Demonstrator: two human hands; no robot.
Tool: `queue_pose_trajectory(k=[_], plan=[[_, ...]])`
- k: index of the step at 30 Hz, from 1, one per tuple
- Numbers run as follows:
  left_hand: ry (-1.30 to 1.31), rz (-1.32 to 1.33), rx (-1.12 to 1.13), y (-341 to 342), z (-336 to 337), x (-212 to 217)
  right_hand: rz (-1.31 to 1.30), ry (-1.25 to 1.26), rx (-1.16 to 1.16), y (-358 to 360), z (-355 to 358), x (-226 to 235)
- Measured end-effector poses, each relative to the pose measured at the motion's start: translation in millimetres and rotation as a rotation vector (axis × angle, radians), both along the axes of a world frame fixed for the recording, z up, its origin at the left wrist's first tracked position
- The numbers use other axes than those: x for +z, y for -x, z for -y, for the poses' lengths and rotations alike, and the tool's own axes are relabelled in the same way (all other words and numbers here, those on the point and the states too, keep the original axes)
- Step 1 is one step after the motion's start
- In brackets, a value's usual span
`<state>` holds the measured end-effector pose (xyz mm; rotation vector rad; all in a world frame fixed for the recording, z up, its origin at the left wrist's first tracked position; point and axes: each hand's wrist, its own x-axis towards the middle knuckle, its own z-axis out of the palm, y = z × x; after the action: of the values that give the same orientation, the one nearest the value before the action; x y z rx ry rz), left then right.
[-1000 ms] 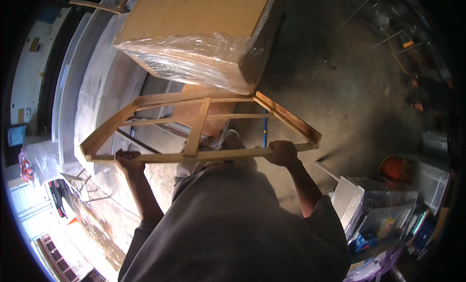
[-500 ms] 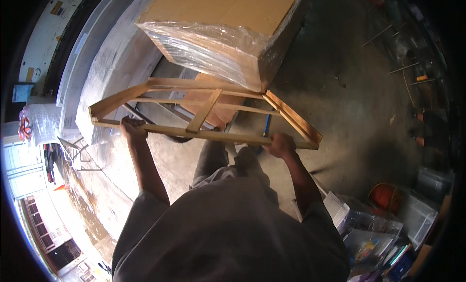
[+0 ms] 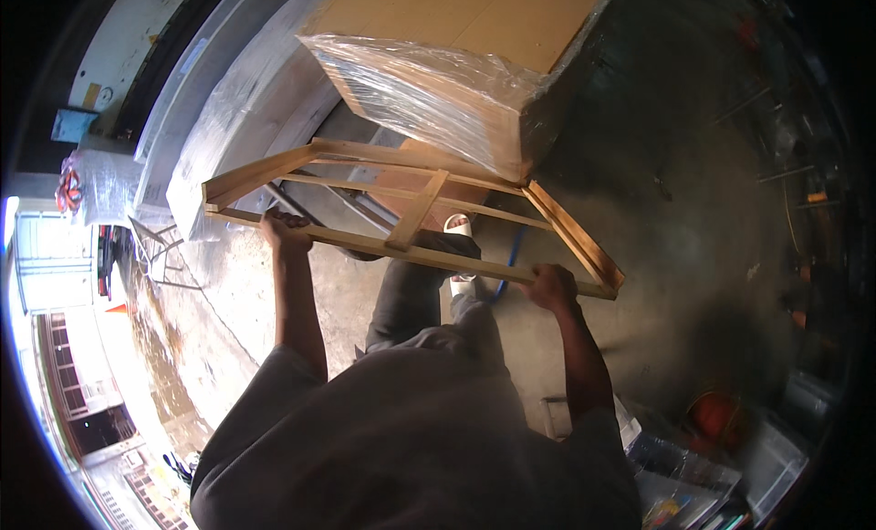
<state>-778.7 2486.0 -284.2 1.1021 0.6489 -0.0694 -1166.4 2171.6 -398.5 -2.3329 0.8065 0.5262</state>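
A wooden frame of light slats, with angled ends and a short crosspiece, spans the space in front of my body. My left hand is closed round its near rail close to the left end. Towards the right end of that same rail, my right hand grips it too. The frame hangs clear of the floor, its right end nearer to me. Just beyond its far side stands a large cardboard box wrapped in clear plastic film. Behind the slats show a brown panel and metal tubes, partly hidden.
Long plastic-wrapped slabs lean at the left. A folding metal stand stands farther left, on the bright side. Clear plastic bins and a red round object lie at the lower right. A blue strip lies on the floor.
Both hands keep hold of the frame, which has tilted, its right end coming nearer to me. My legs have moved, and white sandals now show beneath it. The surroundings have shifted in view.
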Motion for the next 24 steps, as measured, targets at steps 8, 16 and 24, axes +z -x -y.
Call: queue_pose_trajectory(k=[8,16,24], plan=[[-0.085,0.005,-0.062,53,41,6,0.058,0.116,0.098,48,50,-50],[-0.105,0.079,-0.026,105,38,4,0.212,0.014,0.005,83,75,-69],[-0.099,0.071,-0.08,149,50,-5,0.255,0.037,-0.02,114,99,-93]])
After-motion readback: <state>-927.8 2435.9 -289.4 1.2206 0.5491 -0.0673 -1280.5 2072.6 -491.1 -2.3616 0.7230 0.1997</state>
